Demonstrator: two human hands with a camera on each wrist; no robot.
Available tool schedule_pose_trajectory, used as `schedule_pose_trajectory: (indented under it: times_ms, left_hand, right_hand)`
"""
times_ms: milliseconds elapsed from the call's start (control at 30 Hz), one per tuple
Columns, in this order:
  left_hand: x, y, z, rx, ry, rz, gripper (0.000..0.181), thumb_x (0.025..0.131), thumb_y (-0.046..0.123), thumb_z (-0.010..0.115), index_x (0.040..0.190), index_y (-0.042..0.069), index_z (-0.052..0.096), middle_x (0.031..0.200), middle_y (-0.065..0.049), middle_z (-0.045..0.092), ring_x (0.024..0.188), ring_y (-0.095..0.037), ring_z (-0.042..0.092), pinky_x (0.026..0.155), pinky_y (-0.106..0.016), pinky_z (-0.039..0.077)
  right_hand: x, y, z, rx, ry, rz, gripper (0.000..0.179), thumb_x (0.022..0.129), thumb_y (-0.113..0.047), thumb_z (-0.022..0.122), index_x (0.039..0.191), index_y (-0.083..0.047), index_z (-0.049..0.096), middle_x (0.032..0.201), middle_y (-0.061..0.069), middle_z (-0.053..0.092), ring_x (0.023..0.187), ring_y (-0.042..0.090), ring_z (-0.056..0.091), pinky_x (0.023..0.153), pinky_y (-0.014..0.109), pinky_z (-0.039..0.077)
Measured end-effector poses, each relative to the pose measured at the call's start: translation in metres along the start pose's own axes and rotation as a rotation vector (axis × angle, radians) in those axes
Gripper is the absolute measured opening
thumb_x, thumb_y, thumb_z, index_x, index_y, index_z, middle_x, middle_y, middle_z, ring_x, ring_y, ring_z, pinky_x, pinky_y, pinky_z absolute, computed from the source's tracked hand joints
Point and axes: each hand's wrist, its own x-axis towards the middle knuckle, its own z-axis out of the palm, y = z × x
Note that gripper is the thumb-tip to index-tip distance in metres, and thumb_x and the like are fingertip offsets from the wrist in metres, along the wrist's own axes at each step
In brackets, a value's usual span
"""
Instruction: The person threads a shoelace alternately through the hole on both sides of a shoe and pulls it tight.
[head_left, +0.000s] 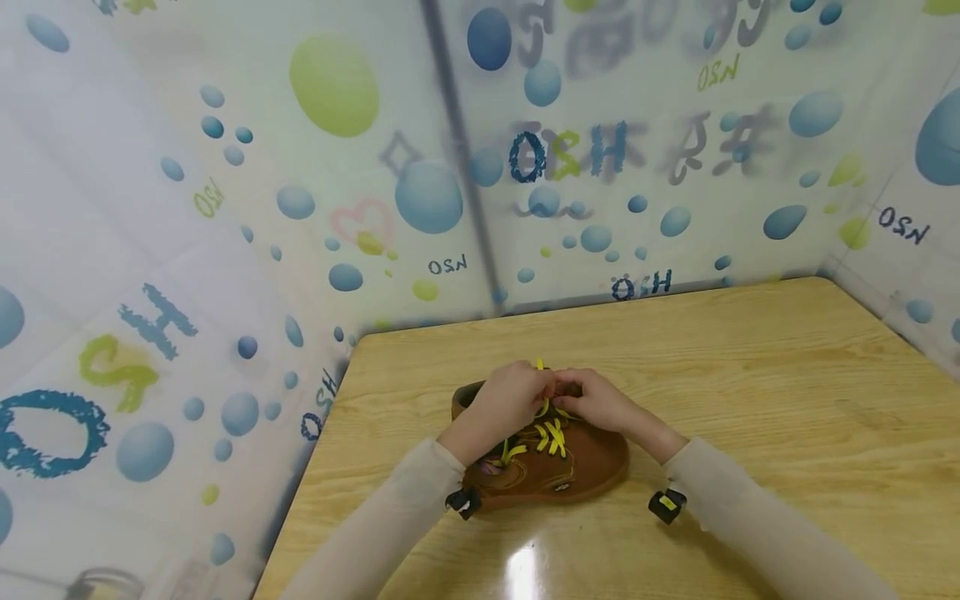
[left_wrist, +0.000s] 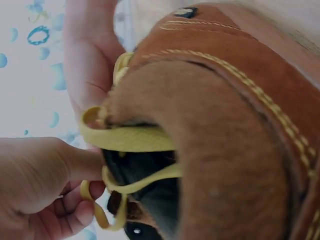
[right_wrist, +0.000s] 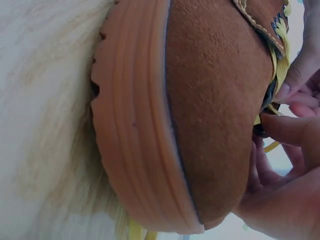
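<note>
A brown suede shoe with a thick ridged sole lies on the table, its toe to the right. Its yellow shoelace crosses the front, and loose loops of it hang by the dark tongue in the left wrist view. My left hand reaches over the ankle opening and pinches the lace with curled fingers. Close beside it at the far row of eyelets, my right hand pinches the lace between thumb and fingers. The fingertips of both hands nearly meet, partly hidden behind the shoe in the right wrist view.
The wooden table extends to the right and behind the shoe. A patterned curtain with blue and green drops hangs along its back and left edges. Another bit of yellow lace shows past the toe of the sole.
</note>
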Motion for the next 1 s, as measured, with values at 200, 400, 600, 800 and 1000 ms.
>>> schedule_pose_trajectory:
  times_ms: [200, 400, 600, 800, 1000]
  left_hand:
    - [0.001, 0.002, 0.001, 0.013, 0.036, 0.004, 0.012, 0.090, 0.005, 0.068, 0.093, 0.016, 0.069, 0.080, 0.001, 0.068, 0.074, -0.013, 0.062, 0.064, -0.023, 0.050]
    - [0.002, 0.006, 0.009, 0.066, 0.050, 0.016, 0.015, 0.092, 0.008, 0.068, 0.104, 0.017, 0.068, 0.083, 0.001, 0.068, 0.077, -0.014, 0.063, 0.065, -0.024, 0.053]
    - [-0.001, 0.014, 0.007, 0.079, 0.061, -0.031, 0.022, 0.094, 0.007, 0.066, 0.114, 0.015, 0.068, 0.082, -0.001, 0.069, 0.076, -0.015, 0.062, 0.063, -0.025, 0.054]
    - [0.000, 0.019, 0.007, 0.094, 0.060, -0.089, 0.021, 0.094, 0.007, 0.065, 0.114, 0.014, 0.068, 0.082, -0.002, 0.069, 0.076, -0.016, 0.063, 0.062, -0.024, 0.054]
    - [0.001, 0.023, 0.010, 0.114, 0.069, -0.091, 0.015, 0.092, 0.005, 0.068, 0.103, 0.015, 0.068, 0.084, 0.000, 0.069, 0.076, -0.017, 0.063, 0.064, -0.025, 0.055]
  right_hand:
    - [0.001, 0.002, 0.003, 0.008, 0.054, -0.047, 0.017, 0.094, 0.002, 0.060, 0.108, -0.003, 0.068, 0.101, 0.017, 0.061, 0.093, 0.023, 0.061, 0.078, 0.033, 0.049]
    - [0.001, 0.003, 0.003, 0.032, 0.014, -0.059, 0.029, 0.093, 0.003, 0.060, 0.122, 0.000, 0.064, 0.106, 0.017, 0.070, 0.093, 0.021, 0.067, 0.079, 0.030, 0.053]
    - [0.001, 0.002, 0.003, 0.045, 0.013, -0.056, 0.033, 0.092, 0.004, 0.060, 0.124, 0.001, 0.063, 0.105, 0.017, 0.071, 0.090, 0.019, 0.066, 0.077, 0.028, 0.051]
    - [0.001, 0.003, 0.004, 0.045, 0.013, -0.047, 0.032, 0.093, 0.003, 0.060, 0.124, 0.001, 0.062, 0.107, 0.018, 0.071, 0.093, 0.020, 0.066, 0.078, 0.028, 0.052]
    - [0.002, 0.004, 0.005, 0.045, 0.025, -0.031, 0.031, 0.094, 0.000, 0.061, 0.124, -0.003, 0.064, 0.112, 0.015, 0.071, 0.099, 0.020, 0.066, 0.085, 0.033, 0.052]
